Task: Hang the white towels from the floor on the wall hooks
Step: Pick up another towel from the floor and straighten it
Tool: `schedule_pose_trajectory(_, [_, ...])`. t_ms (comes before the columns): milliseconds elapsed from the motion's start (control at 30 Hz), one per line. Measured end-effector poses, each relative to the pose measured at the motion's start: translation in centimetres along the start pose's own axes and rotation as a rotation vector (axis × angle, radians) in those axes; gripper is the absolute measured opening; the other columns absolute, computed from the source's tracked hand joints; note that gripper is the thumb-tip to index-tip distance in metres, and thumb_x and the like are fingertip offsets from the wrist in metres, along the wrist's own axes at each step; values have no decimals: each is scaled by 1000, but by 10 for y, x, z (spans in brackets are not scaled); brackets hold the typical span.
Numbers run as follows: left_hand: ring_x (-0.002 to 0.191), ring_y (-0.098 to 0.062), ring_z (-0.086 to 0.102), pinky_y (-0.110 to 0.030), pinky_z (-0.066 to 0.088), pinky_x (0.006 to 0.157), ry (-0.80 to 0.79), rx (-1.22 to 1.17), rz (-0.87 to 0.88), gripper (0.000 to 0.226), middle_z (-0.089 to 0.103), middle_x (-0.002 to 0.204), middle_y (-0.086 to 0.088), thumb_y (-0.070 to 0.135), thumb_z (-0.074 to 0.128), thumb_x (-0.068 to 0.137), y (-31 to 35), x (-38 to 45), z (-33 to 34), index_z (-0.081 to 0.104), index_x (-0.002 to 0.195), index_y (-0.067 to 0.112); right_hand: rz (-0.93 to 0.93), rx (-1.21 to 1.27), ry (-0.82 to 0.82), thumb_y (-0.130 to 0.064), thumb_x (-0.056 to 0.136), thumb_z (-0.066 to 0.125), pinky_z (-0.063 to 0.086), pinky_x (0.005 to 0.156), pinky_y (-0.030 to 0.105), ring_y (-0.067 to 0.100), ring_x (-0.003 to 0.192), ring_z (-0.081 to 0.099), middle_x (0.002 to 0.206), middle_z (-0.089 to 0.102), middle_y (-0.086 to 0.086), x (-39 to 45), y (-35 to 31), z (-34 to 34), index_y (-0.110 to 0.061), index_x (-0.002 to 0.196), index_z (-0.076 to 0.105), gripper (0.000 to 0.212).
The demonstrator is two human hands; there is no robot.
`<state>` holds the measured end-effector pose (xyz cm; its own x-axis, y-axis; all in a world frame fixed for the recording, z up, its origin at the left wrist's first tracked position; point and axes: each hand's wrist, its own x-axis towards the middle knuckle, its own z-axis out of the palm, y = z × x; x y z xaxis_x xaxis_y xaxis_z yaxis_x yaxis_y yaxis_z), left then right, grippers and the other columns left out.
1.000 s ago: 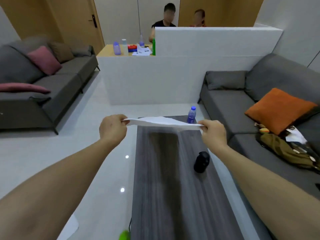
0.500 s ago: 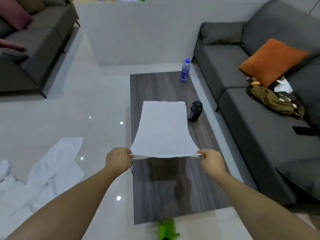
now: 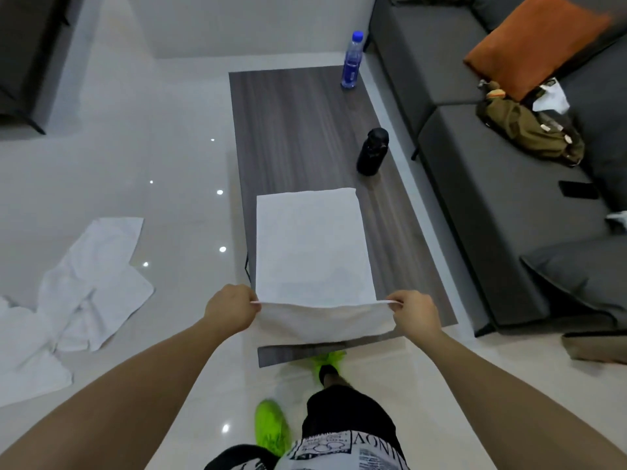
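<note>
1. Pinching a white towel [image 3: 312, 245] by its two near corners, the person stands at the end of the coffee table [image 3: 298, 130] with both arms stretched forward.
2. The left hand [image 3: 230, 310] has its fingers curled tight on the left corner; the right hand [image 3: 415, 312] grips the right corner the same way, and the edge between them is pulled taut.
3. Beyond the hands the towel lies flat on the tabletop, while a fold of it hangs below the hands over the table's near edge.
4. Farther out past the right hand a black flask [image 3: 372, 150] stands on the table, apart from the towel, and a clear water bottle [image 3: 353, 59] stands at the far corner.
5. Off to the left of the left hand, more white towels [image 3: 84, 283] lie rumpled on the tiled floor [image 3: 163, 157].
6. No wall hooks show from here, and no towel hangs on anything.
7. I judge the job barely begun: one towel is off the floor and being straightened, none hung, and the heap on the floor waits to be picked up and carried to the hooks.
</note>
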<state>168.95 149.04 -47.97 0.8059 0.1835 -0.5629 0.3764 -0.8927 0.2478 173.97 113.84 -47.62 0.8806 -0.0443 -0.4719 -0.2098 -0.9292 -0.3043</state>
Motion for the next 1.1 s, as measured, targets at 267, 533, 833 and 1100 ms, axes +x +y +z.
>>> schedule_pose_trajectory(267, [83,-25,61,-30,48,70,146,-91,-111,22,68,92,-6,27,52,93,30,89,-58,72,94,20,-78,55,6,-18,94,59,53,67,33,27,80,65,85,71,7,122,-50,-44,-19,92,74,16])
schedule_pose_trajectory(533, [90,-30,63,-31,48,74,376,-223,-166,23,70,93,-8,22,51,92,57,179,-118,73,96,16,-154,100,106,-18,93,59,55,75,37,29,86,64,93,72,8,244,-110,-98,-18,100,74,17])
schedule_pose_trajectory(833, [100,-34,61,-38,49,81,345,-282,-208,28,64,112,-16,19,52,94,66,205,-70,63,118,10,-90,113,1,-15,95,56,48,80,29,32,98,65,104,72,12,264,-97,-46,-8,114,70,24])
schedule_pose_trajectory(1100, [108,-26,57,-32,46,89,-28,-278,-259,30,59,126,-10,23,54,94,52,169,66,63,122,18,-127,-28,-334,-18,98,55,50,84,27,23,97,66,111,71,8,194,-52,79,-13,123,67,28])
